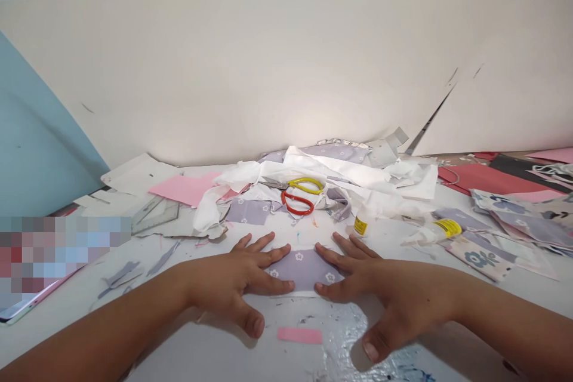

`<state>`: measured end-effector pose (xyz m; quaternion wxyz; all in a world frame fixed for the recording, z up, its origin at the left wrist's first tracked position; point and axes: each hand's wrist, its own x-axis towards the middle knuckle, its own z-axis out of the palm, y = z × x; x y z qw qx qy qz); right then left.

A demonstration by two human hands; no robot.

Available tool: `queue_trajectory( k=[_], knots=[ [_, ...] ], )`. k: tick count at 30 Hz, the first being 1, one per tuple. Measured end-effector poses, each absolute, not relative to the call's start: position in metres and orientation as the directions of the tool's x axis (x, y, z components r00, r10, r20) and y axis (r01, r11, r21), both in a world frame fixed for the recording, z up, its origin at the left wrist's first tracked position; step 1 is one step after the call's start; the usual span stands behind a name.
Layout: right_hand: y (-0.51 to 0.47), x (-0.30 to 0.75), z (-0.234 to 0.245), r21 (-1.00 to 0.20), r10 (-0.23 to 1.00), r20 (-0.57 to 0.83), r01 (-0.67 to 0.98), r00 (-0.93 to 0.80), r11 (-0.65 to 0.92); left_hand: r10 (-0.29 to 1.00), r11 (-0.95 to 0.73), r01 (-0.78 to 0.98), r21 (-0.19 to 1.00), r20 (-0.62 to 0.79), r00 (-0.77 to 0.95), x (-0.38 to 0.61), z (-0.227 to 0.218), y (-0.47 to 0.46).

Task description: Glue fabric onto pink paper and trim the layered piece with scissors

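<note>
Lilac fabric patch (304,268) with white flowers, lying flat.

Bare skin is filling both lower corners of the view, where the left forearm (98,334) and the right forearm (505,328) are narrowing smoothly toward the wrists. The left hand (233,280) and the right hand (376,292) are showing slender, tapering fingers, thick thumbs and short, rounded thumbnails (370,351), trimmed close to the fingertips.
</note>
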<state>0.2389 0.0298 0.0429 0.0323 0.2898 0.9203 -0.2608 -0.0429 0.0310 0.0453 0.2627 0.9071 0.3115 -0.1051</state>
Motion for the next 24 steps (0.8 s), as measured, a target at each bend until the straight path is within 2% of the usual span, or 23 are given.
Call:
queue_trajectory(
  k=[3,5,8,10,12,15,17,20,24],
  knots=[
    [0.031,0.241,0.043,-0.472,0.524,-0.218,0.559,-0.823,0.682,0.505,-0.641,0.627,0.443,-0.371,0.779,-0.046,0.046,0.035],
    [0.032,0.240,0.038,-0.495,0.576,-0.208,0.592,-0.791,0.635,0.534,-0.611,0.632,0.477,-0.341,0.774,-0.049,0.043,0.036],
    [0.031,0.234,0.027,-0.553,0.693,-0.048,0.597,-0.719,0.581,0.679,-0.545,0.652,0.526,-0.179,0.712,-0.047,0.035,0.032],
    [0.029,0.227,0.021,-0.555,0.707,0.068,0.562,-0.704,0.613,0.767,-0.541,0.679,0.496,-0.039,0.641,-0.041,0.029,0.026],
    [0.025,0.221,0.019,-0.517,0.643,0.077,0.521,-0.762,0.679,0.753,-0.603,0.688,0.403,0.005,0.658,-0.033,0.027,0.019],
    [0.021,0.217,0.023,-0.498,0.555,-0.063,0.508,-0.829,0.703,0.639,-0.689,0.634,0.350,-0.120,0.760,-0.026,0.029,0.012],
    [0.022,0.220,0.027,-0.499,0.551,-0.166,0.552,-0.818,0.668,0.593,-0.698,0.624,0.352,-0.203,0.779,-0.026,0.033,0.012],
    [0.025,0.229,0.034,-0.488,0.557,-0.263,0.607,-0.788,0.628,0.587,-0.672,0.657,0.343,-0.295,0.754,-0.030,0.039,0.016],
    [0.028,0.239,0.042,-0.482,0.553,-0.324,0.637,-0.767,0.601,0.582,-0.621,0.692,0.369,-0.374,0.722,-0.038,0.045,0.024]
  ],
)
